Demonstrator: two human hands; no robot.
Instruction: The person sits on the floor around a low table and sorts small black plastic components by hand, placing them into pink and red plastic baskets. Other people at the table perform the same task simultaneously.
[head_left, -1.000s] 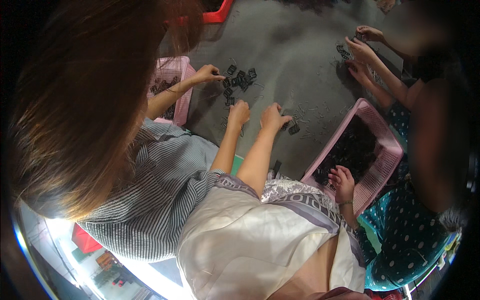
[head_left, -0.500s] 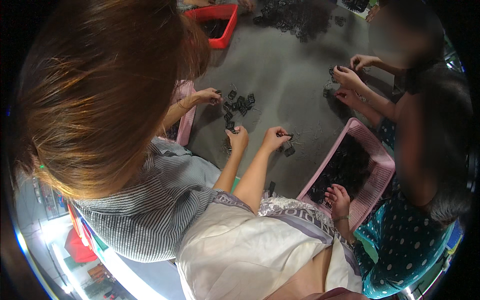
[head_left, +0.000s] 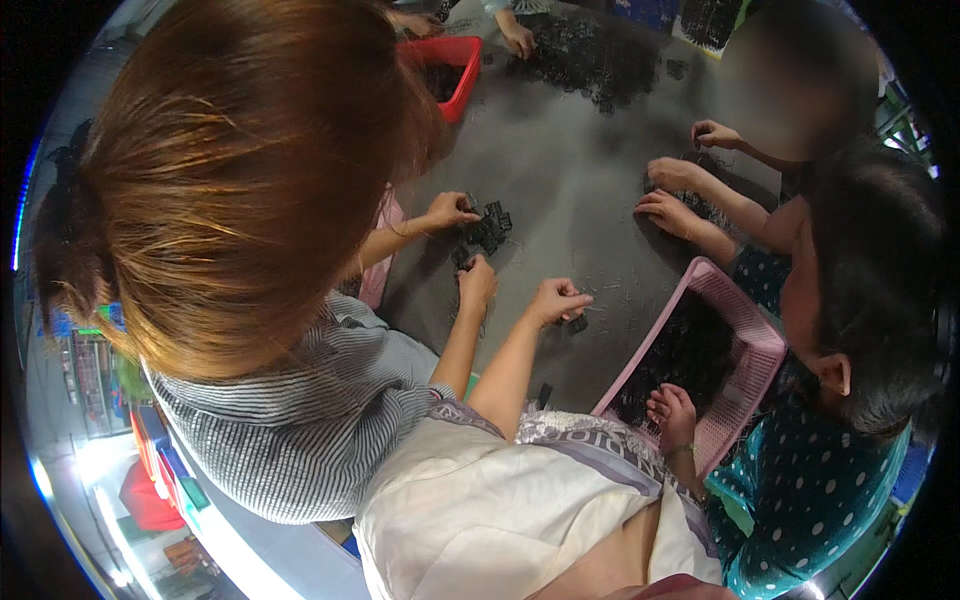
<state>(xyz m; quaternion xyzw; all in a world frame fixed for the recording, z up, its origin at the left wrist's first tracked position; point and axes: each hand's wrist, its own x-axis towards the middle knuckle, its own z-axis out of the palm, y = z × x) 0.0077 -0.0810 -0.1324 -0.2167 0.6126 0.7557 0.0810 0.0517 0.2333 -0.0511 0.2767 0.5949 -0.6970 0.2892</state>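
Observation:
My left hand (head_left: 557, 302) is over the grey table (head_left: 560, 180), thumb and fingers pinched together. What sits in the pinch is too small to make out. A small black clip-like piece (head_left: 576, 323) shows just under those fingertips. Thin metal wire pieces (head_left: 608, 300) are scattered beside it. My right hand (head_left: 675, 415) is at the near side of a pink basket (head_left: 745, 375), palm up, fingers loosely bent and apart. Nothing shows in it. Inside that basket is a dark heap of small black pieces (head_left: 690, 345).
A co-worker in stripes (head_left: 300, 430) sits close on my left, both hands at a small black pile (head_left: 490, 228). On the right, a co-worker in dotted green (head_left: 800, 500) also works with both hands. Farther off are a red basket (head_left: 462, 95) and a large black heap (head_left: 590, 60).
The view has shifted, and things sit slightly lower in it. My left fingers have closed in over the black piece that showed below them. My right hand stays by the basket.

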